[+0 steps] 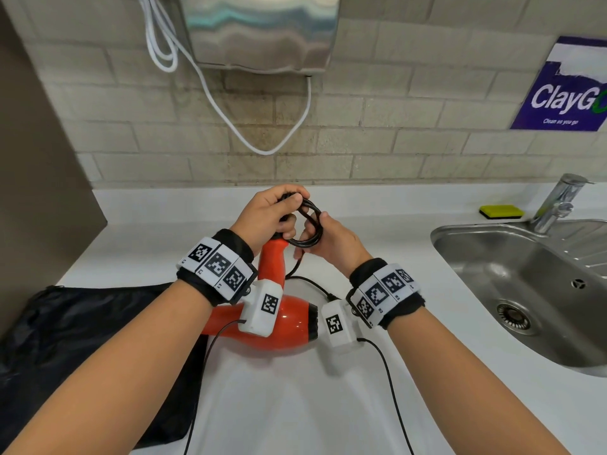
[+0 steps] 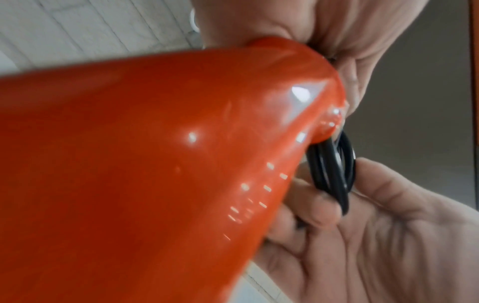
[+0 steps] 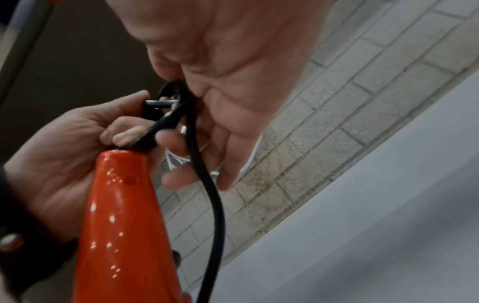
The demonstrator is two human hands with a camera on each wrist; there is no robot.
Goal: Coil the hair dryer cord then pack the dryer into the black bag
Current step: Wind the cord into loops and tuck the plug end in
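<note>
An orange hair dryer is held above the white counter, handle pointing away from me. My left hand grips the handle's end together with loops of the black cord. My right hand pinches the cord coil from the right. The rest of the cord trails down to the counter toward the plug. The black bag lies flat at the left front. The dryer body fills the left wrist view. In the right wrist view the cord hangs from my right hand's fingers.
A steel sink with a tap sits at the right, a yellow sponge behind it. A metal hand dryer with white cables hangs on the tiled wall. A brown panel bounds the left.
</note>
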